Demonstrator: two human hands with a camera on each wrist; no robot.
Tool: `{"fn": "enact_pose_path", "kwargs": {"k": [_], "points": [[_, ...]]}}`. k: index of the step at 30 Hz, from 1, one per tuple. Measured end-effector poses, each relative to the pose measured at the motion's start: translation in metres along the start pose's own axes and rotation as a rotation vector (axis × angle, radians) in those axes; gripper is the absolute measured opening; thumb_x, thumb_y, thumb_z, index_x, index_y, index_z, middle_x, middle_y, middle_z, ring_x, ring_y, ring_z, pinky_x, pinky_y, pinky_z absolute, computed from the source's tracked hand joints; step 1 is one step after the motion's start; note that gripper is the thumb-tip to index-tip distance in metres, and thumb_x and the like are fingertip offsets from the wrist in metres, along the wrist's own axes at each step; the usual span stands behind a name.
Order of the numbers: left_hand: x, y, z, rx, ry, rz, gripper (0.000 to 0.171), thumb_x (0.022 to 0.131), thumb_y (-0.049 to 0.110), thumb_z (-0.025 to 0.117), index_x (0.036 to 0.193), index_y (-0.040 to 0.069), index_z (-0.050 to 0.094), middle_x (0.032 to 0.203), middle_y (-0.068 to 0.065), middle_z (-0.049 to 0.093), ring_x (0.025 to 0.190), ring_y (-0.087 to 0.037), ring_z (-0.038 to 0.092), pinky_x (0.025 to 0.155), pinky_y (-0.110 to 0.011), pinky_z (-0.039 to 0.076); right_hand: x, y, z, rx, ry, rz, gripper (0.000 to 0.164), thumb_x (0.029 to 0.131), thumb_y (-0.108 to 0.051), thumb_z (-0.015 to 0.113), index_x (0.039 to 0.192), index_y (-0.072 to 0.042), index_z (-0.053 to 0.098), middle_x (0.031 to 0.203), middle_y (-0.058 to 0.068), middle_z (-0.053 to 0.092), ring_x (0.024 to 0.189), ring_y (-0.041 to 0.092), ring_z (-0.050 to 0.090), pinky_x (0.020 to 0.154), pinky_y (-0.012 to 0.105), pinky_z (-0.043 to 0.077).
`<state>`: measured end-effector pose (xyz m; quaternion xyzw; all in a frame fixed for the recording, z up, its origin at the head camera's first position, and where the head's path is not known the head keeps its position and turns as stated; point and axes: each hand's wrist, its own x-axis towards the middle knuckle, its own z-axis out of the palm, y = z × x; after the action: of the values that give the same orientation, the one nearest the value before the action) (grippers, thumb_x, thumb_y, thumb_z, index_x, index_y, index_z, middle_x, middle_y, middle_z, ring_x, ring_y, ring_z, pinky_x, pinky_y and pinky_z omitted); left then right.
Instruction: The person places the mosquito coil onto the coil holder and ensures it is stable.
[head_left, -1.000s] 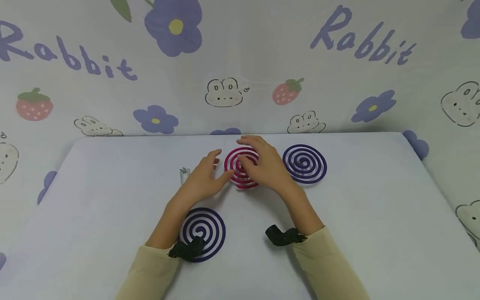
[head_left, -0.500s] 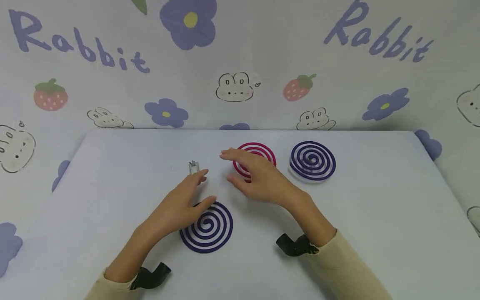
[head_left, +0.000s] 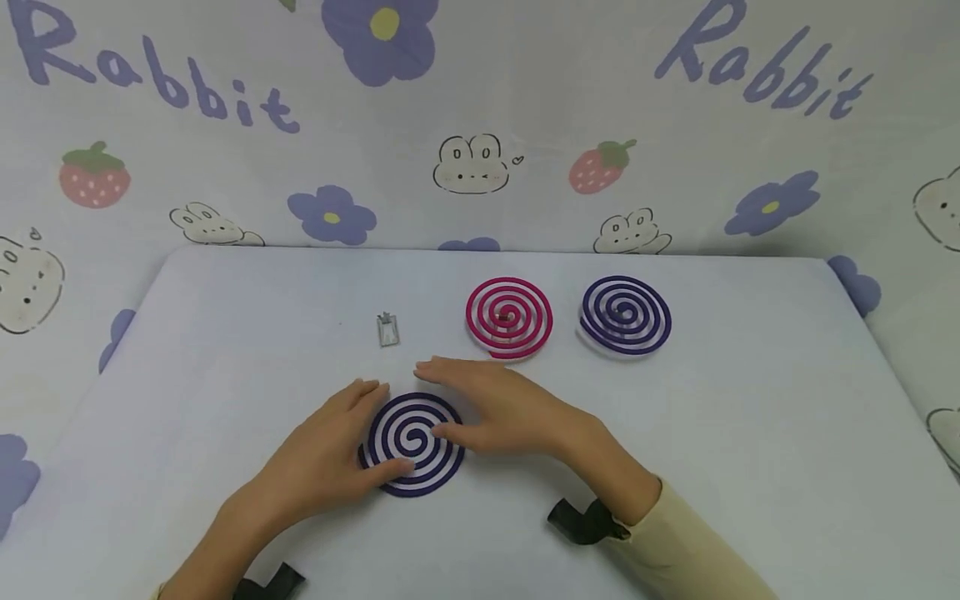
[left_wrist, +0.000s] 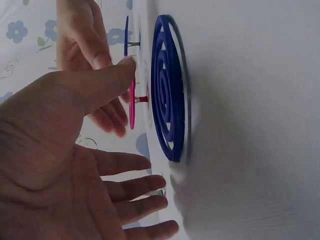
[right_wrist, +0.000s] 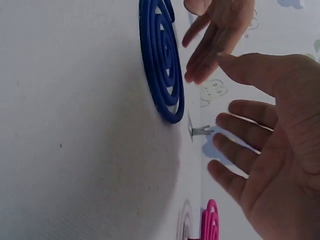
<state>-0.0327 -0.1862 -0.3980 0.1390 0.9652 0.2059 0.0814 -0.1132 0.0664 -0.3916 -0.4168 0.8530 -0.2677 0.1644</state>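
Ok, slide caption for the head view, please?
Left hand and right hand flank a blue mosquito coil; behind it, metal stand, pink coil, second blue coil.

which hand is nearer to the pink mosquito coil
Right. The right hand is just in front of the pink mosquito coil; the left hand is farther off, in front and leftward.

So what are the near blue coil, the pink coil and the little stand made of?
Near blue coil: perhaps pressed powder or plastic, fairly matte; its even strands look stiff, but no clear grain tells which.
Pink coil: likely the same stuff, with similar even strands.
Stand: probably thin sheet metal with a slight shine, judging by its silvery grey and upright prong.
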Motion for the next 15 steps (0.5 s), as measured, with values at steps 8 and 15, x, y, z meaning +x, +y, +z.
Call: {"fn": "enact_pose_path", "kwargs": {"k": [8,15], "points": [[-0.005,0.000,0.004,0.044,-0.049,0.014,0.119,0.075,0.063,0.088,0.161,-0.002,0.038,0.167,-0.021,0.043,0.154,-0.041,0.043,0.122,-0.059,0.043,-0.005,-0.005,0.006,0.028,-0.075,0.049,0.074,0.098,-0.038,0.075,0.162,-0.014,0.044,0.171,0.001,0.041,0.162,0.021,0.034,0.133,0.044,0.030],[-0.007,-0.001,0.006,0.075,-0.021,0.053,0.117,0.071,0.059,0.093,0.157,-0.003,0.044,0.165,-0.021,0.044,0.153,-0.042,0.045,0.121,-0.058,0.045,-0.002,-0.002,0.014,0.014,-0.099,0.027,0.082,0.094,-0.040,0.080,0.162,-0.012,0.044,0.173,0.004,0.038,0.163,0.023,0.031,0.133,0.045,0.029]]}}
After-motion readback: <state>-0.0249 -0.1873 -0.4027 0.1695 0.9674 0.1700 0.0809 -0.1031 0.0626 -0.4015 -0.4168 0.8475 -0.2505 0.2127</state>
